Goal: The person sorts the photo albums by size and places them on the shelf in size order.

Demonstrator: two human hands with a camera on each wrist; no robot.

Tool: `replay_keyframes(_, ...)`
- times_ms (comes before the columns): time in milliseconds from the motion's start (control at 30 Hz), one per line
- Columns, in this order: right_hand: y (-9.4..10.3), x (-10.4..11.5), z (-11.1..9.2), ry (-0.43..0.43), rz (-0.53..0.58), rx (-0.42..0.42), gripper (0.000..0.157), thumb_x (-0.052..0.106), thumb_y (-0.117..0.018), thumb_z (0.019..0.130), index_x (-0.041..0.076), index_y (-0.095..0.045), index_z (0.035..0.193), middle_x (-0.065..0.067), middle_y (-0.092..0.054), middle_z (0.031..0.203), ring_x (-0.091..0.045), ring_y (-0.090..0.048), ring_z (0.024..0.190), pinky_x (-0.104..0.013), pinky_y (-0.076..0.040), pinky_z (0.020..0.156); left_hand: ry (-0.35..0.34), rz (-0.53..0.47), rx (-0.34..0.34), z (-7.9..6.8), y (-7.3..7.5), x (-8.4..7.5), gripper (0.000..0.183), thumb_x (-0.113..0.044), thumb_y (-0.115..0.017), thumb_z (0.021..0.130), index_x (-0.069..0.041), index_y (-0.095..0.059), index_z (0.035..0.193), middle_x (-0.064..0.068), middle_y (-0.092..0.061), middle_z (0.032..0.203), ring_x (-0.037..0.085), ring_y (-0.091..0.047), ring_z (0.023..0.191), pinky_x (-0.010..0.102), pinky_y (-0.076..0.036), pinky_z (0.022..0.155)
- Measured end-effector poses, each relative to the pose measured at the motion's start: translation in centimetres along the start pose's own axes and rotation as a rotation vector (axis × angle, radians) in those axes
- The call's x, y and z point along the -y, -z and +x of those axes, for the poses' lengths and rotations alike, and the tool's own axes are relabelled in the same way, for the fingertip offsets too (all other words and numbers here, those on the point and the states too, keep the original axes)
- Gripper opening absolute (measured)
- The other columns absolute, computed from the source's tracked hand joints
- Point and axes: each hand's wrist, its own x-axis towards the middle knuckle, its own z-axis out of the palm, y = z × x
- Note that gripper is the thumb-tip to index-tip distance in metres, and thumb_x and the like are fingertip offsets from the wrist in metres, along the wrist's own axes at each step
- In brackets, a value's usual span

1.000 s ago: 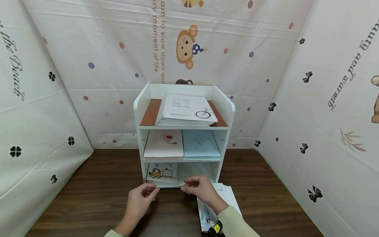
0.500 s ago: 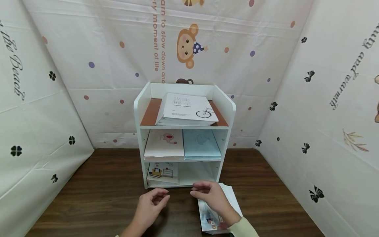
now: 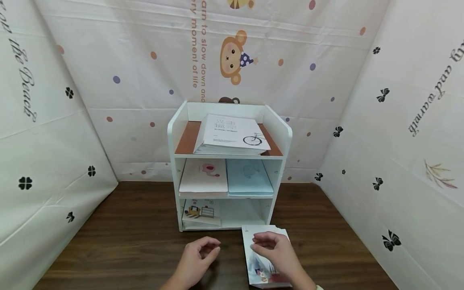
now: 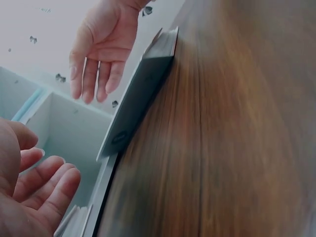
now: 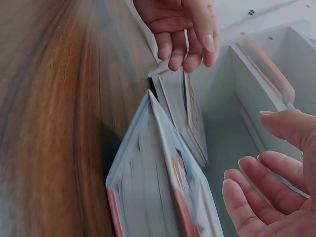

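My left hand [image 3: 197, 259] hovers above the table left of centre, fingers loosely bent with nothing between them. Over a white-and-blue picture book [image 3: 251, 241] on the table is my right hand [image 3: 277, 253], its fingers relaxed and holding nothing. In the right wrist view a gap separates that hand [image 5: 281, 192] from the book [image 5: 148, 202], whose page edges and red lower cover show. A white shelf [image 3: 286, 139] stands behind the hands. On the left of its bottom level lies a book with a yellow vehicle [image 3: 197, 211] on its cover.
A stack of white books with a bicycle cover [image 3: 232, 135] fills much of the shelf's top. The middle level holds a white-pink book [image 3: 204, 177] and a light blue book [image 3: 250, 177] side by side. Printed cloth [image 3: 137, 100] surrounds the wooden table [image 3: 127, 241].
Both hands have drawn back from the shelf's front edge and moved right. The right hand has come over the book on the table. Shelf and books keep their places.
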Motion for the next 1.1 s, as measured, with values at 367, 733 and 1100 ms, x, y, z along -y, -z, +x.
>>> replay_keyframes(367, 3.1, -0.6, -1.8, -0.055, -0.019, 0.001, 0.044, 0.02, -0.075, 0.08, -0.001, -0.063, 0.116, -0.018, -0.066, 0.11, -0.019, -0.066, 0.096, -0.019, -0.054, 0.079, 0.014, -0.062, 0.132, 0.2, -1.7, 0.3, 0.026, -0.024, -0.063, 0.09, -0.005, -0.064, 0.108, 0.008, -0.066, 0.096, 0.005, -0.06, 0.081, 0.022, -0.054, 0.067)
replay_keyframes(733, 5.4, -1.4, -2.9, -0.191, -0.138, -0.16, 0.045, 0.03, -0.079, 0.075, 0.008, -0.066, 0.113, -0.009, -0.067, 0.112, -0.019, -0.063, 0.102, -0.022, -0.053, 0.081, 0.201, -0.333, 0.2, 0.6, -3.4, 0.2, 0.036, -0.013, -0.061, 0.091, 0.005, -0.055, 0.121, 0.017, -0.063, 0.102, 0.021, -0.064, 0.086, 0.029, -0.057, 0.072)
replay_keyframes(1100, 7.9, -2.0, -3.6, -0.219, -0.285, -0.154, 0.054, 0.03, -0.08, 0.073, 0.005, -0.063, 0.118, -0.014, -0.063, 0.12, -0.028, -0.061, 0.108, -0.037, -0.054, 0.086, 0.308, -0.512, 0.21, 0.8, -5.2, 0.3, 0.045, -0.006, -0.061, 0.09, 0.012, -0.046, 0.128, 0.019, -0.063, 0.1, 0.026, -0.067, 0.088, 0.036, -0.057, 0.078)
